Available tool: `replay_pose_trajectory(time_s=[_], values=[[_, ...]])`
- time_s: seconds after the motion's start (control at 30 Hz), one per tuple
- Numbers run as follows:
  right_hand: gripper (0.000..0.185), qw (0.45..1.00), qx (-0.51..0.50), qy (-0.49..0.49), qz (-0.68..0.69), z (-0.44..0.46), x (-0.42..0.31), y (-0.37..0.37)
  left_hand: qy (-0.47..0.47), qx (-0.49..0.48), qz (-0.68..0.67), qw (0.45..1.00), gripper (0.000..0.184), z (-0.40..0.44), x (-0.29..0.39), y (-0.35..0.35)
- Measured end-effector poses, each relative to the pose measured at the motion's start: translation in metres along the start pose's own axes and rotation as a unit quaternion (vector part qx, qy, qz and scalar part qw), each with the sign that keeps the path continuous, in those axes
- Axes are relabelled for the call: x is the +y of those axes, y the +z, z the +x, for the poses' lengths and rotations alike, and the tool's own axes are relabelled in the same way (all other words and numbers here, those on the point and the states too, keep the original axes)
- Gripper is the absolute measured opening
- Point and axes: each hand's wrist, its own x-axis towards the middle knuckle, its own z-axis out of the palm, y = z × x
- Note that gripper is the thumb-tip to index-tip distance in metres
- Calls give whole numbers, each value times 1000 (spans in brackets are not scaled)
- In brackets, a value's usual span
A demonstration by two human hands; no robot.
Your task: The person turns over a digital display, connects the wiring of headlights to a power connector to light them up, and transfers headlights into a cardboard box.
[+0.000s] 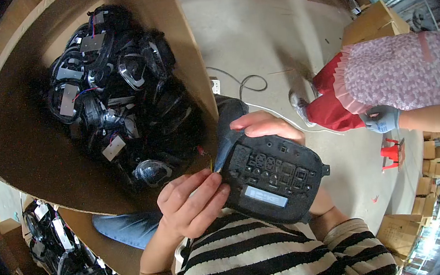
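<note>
A black rounded plastic control panel, with molded button shapes and a pale rectangular display window, is held tilted in front of the striped shirt. My right hand grips it; its fingers curl over the top edge, and the rest of that hand is hidden behind the panel. At the panel's left edge, my left hand is closed in a pinch on thin wires. A small red end shows just above the fingertips, near the box rim.
A large cardboard box at left holds many black plastic parts with wires. More such parts lie lower left. At right stands a person in a floral apron with a gloved hand. A red stool and a cable are on the floor.
</note>
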Motion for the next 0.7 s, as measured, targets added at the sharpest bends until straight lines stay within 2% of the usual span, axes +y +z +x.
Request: replay_pose_trajectory(time_s=[0.47,0.53,0.7], values=[[22,1000,13,-6,9,2,-3,2,-15,5,5,1000,21,-1,5,-1],[22,999,-5,-41,-10,4,-3,0,-12,21,1,1000,21,0,6,1],[22,997,-52,-41,-40,7,-13,-4,-13,19,-30,999,22,-3,9,0]])
